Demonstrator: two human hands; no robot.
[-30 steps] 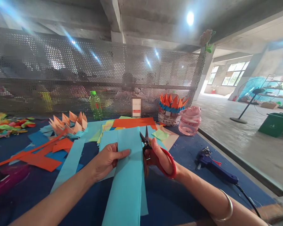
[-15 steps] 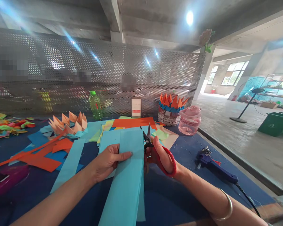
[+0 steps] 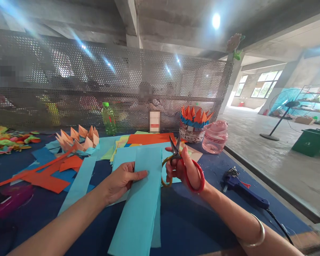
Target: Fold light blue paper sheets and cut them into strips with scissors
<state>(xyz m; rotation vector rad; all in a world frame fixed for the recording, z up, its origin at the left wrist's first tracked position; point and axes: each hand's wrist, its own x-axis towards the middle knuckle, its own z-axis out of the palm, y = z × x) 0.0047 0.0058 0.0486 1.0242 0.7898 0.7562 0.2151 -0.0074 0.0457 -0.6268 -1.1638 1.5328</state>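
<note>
My left hand [image 3: 125,179] pinches a long folded stack of light blue paper [image 3: 142,199], thumb on top and fingers underneath. Just right of the stack, my right hand [image 3: 185,170] grips a pair of scissors [image 3: 175,151] with red and yellow handle loops. Their dark blades point up and away, parted and apart from the paper. Behind the stack lie more sheets, among them an orange sheet [image 3: 152,138]. A separate light blue strip [image 3: 78,185] rests left of my left hand.
Orange and blue scraps [image 3: 48,179] and a peach folded-paper ring [image 3: 78,138] lie left. At the back stand a green bottle [image 3: 108,119], an orange-and-blue paper piece [image 3: 194,119] and a pink jug [image 3: 215,138]. A corded glue gun [image 3: 245,188] lies right, near the table edge.
My right hand has moved the scissors right and slightly up, away from the paper's edge; the yellow loop now shows. My left hand still holds the stack in nearly the same place.
</note>
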